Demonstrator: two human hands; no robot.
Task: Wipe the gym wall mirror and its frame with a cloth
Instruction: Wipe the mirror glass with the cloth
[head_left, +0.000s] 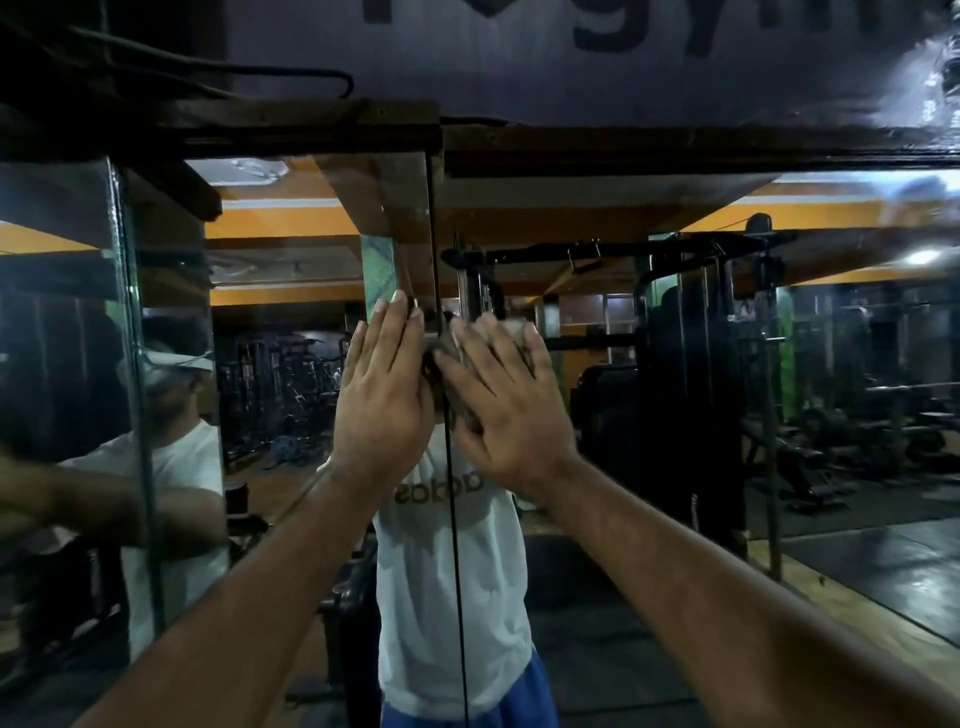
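Both hands lie flat on the mirror (623, 415): my right hand (506, 410) presses the cloth (452, 374) beneath it for wiping, my left hand (384, 395) alongside steadies me.

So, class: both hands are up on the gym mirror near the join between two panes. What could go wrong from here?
1. The right hand presses the cloth over the seam between panes; hard pressure there might stress a glass edge.
2. The bare left hand lies flat on the mirror, likely leaving fresh prints.
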